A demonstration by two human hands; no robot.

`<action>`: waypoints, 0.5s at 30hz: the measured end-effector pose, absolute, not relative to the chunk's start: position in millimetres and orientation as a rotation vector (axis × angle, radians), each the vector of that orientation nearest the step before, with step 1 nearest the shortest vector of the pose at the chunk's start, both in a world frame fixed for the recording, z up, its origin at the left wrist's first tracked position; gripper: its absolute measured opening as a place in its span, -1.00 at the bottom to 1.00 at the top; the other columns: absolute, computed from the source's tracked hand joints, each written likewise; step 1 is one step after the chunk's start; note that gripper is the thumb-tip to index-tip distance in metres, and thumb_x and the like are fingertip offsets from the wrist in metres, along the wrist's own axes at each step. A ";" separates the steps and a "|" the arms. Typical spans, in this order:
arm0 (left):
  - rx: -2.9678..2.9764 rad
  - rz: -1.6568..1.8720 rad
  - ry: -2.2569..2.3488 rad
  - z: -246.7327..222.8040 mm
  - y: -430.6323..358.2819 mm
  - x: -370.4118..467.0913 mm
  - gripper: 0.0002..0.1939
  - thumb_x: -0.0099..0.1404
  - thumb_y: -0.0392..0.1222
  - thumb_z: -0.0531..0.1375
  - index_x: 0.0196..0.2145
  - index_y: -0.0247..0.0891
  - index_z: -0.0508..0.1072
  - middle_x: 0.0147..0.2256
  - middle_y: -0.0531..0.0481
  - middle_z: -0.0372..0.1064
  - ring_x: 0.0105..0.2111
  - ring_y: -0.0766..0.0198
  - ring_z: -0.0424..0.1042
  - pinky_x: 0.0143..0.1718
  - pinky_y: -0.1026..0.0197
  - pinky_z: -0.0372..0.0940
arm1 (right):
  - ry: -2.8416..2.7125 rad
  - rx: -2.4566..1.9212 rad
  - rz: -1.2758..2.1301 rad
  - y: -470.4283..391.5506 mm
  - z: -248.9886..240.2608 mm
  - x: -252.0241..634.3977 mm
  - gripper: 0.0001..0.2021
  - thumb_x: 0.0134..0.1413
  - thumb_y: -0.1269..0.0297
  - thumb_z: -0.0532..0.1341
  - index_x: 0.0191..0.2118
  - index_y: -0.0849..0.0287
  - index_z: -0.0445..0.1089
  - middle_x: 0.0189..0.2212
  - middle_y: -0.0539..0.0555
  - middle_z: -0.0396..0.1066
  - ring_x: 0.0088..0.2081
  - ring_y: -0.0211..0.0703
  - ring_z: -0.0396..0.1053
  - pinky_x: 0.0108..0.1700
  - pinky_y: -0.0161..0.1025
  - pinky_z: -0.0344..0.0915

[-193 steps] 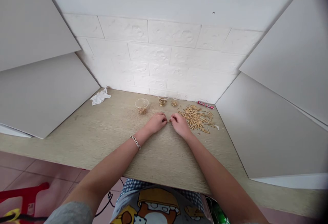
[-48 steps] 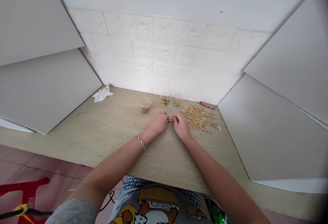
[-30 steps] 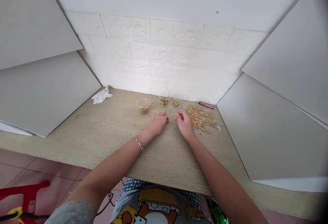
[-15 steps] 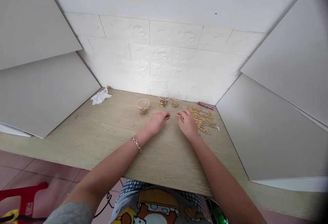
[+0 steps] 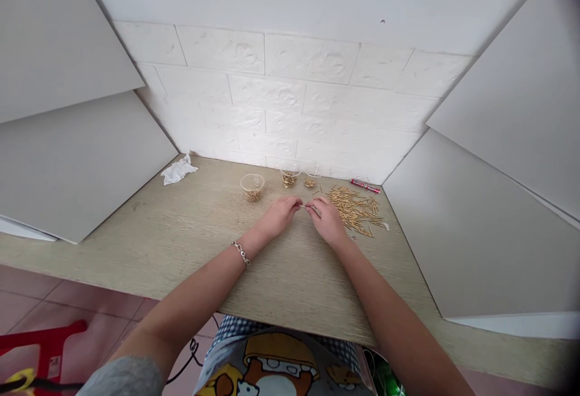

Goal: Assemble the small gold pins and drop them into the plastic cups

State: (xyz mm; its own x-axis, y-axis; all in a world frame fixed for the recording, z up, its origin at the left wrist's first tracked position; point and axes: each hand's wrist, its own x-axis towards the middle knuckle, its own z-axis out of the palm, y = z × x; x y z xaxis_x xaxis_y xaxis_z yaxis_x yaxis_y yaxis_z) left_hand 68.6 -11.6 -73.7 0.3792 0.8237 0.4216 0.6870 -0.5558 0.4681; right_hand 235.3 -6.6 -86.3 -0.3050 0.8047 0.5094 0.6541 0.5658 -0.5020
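Observation:
My left hand (image 5: 281, 215) is closed in a pinch over the middle of the table, with a thin gold-coloured pin (image 5: 302, 206) sticking out to the right from its fingertips. From the other side, the fingertips of my right hand (image 5: 327, 220) are pinched at the free end of that pin; whatever small piece they hold is too tiny to make out. Just right of my right hand lies a loose pile of gold-coloured pins (image 5: 356, 207). Beyond my left hand stands a clear plastic cup (image 5: 252, 182) with small gold-coloured pieces in its bottom.
Two more clear cups, a fuller one (image 5: 289, 177) and a smaller-looking one (image 5: 310, 178), stand near the white brick-pattern wall (image 5: 290, 91). A red tube (image 5: 365, 186) lies behind the pile. Crumpled white tissue (image 5: 179, 169) rests at the back left. Grey panels (image 5: 502, 227) flank the table.
My right hand has moved left, and its fingertips now meet the end of the pin by my left hand. My left hand has barely moved.

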 end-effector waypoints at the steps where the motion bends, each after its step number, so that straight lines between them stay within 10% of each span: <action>1: 2.421 0.932 1.350 -74.0 -11.5 68.7 -0.86 0.26 -0.29 0.04 -0.27 -0.32 0.36 -0.33 -0.06 0.41 -0.31 0.27 0.36 -0.24 0.21 0.26 | -2.051 -1.164 0.258 -6.7 -86.3 235.2 -0.84 0.11 0.32 0.07 -0.32 0.16 0.39 -0.34 0.10 0.31 -0.27 -0.14 0.29 -0.20 -0.20 0.21; 15: 2.418 0.956 1.327 -68.3 -16.2 69.3 -0.87 0.26 -0.25 0.03 -0.33 -0.30 0.36 -0.37 -0.04 0.40 -0.33 0.27 0.36 -0.26 0.21 0.26 | -1.987 -1.157 0.402 -12.2 -85.1 229.6 -0.84 0.08 0.32 0.05 -0.38 0.14 0.37 -0.42 0.06 0.35 -0.36 -0.18 0.27 -0.30 -0.25 0.19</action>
State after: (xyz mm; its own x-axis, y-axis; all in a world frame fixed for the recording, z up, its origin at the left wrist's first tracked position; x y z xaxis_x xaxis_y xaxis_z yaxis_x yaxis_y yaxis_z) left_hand 69.3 -16.2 -68.3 0.3801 0.8160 0.4356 0.6713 -0.5673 0.4770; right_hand 229.6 -12.2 -85.1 -0.2756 0.8380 0.4709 0.5888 0.5344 -0.6064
